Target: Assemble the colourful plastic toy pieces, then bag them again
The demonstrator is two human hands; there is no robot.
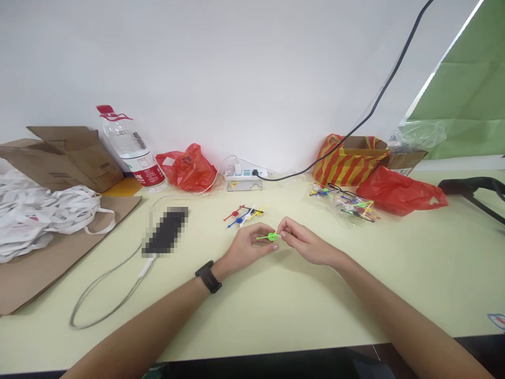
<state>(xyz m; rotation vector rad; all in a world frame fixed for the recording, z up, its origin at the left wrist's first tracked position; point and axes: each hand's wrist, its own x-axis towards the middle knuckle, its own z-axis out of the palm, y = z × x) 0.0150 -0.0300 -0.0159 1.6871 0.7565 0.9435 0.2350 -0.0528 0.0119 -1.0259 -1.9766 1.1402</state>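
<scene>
My left hand [248, 246] and my right hand [305, 243] meet over the middle of the pale yellow table [276, 300]. Both pinch a small green plastic piece [270, 237] with a thin stick and a round part, held between the fingertips just above the tabletop. A black watch sits on my left wrist. Just beyond my hands lies a small pile of coloured plastic pieces [243, 215] in red, blue, yellow and white. A clear bag of more coloured pieces [347, 205] lies further right.
A blurred dark device [165, 230] with a grey cable lies to the left. Cardboard boxes [63, 155], white bags [35, 213], a water jug [132, 150], red bags [189, 168], a power strip [244, 176] and a striped bag [349, 158] line the back. A black stand [473, 189] is at right.
</scene>
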